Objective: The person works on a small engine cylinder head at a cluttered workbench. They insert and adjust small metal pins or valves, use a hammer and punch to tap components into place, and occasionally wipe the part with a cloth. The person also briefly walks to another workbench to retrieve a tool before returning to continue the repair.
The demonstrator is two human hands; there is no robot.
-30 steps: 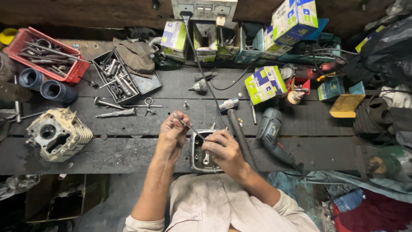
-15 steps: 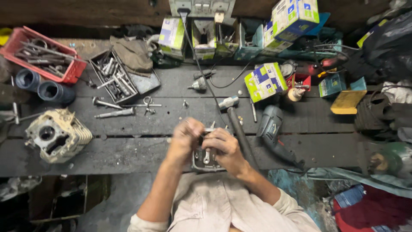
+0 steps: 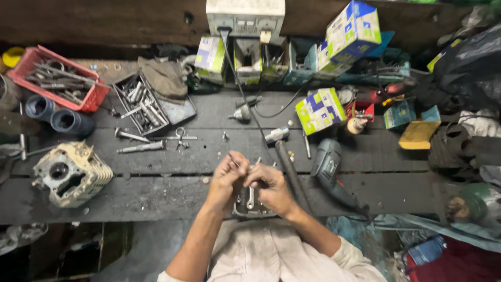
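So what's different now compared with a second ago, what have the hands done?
The left hand, a second ago stretched out over the bench with a thin metal rod, has drawn back to meet the right hand over the small metal part at the bench edge. The right hand stayed on that part. The hammer, drill and boxes have not moved.

Hands [image 3: 250, 183] over metal part [image 3: 249, 204] at bench edge, hammer [image 3: 286, 159] just right, engine cylinder [image 3: 70, 175] far left

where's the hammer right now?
In the head view the hammer lies on the dark bench just right of the right hand, its head pointing away from the person, with the grey power drill on its other side.
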